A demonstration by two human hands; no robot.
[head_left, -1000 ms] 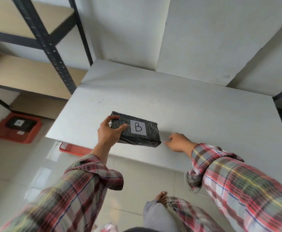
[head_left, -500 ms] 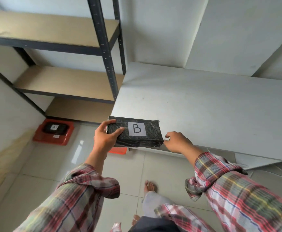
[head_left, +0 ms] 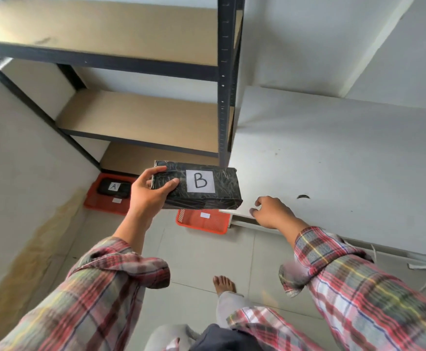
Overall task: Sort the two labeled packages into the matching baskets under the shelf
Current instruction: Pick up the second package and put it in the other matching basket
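Note:
My left hand (head_left: 149, 193) grips the left end of a black wrapped package with a white label "B" (head_left: 222, 188), held level in the air above the floor. My right hand (head_left: 272, 211) hovers to its right, fingers apart, holding nothing and apart from the package. On the floor under the shelf sit two orange baskets. The left basket (head_left: 98, 205) holds a black package labelled "A" (head_left: 114, 187). The right basket (head_left: 203, 221) lies just below the held package and is partly hidden by it.
A dark metal shelf (head_left: 226, 97) with wooden boards stands at the left, its post just behind the package. A white table (head_left: 346, 160) fills the right side. My bare foot (head_left: 224, 284) stands on the tiled floor. A stained wall (head_left: 17, 198) borders the left.
My view has swung left toward the shelf. The package B has left the table edge and moved over the floor, and my right hand has let go and drawn away from it.

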